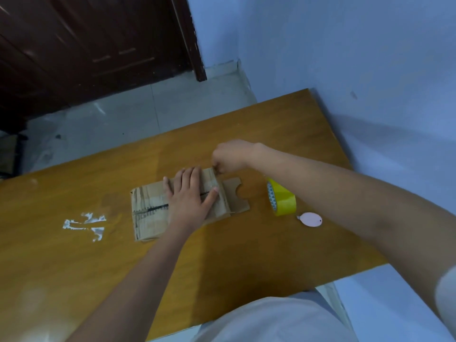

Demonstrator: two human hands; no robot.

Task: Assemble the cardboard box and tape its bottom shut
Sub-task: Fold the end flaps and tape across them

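A flattened cardboard box (pixel 150 211) lies on the wooden table (pixel 246 255), near its middle. The person's left hand (pixel 190 196) rests flat on top of the box with its fingers straight and spread, pressing the cardboard down. The right hand (pixel 232 156) is curled at the far edge of the box, its fingertips pinching what looks like a flap edge or a strip of tape; which one is too small to tell. A notched flap (pixel 238 197) of the box sticks out to the right. Just beside it stands a roll of yellow tape (pixel 282 197) on its edge, and close to the roll lies a small pink oval tag (pixel 311 219). White tape scraps (pixel 85 224) stick to the table left of the box.
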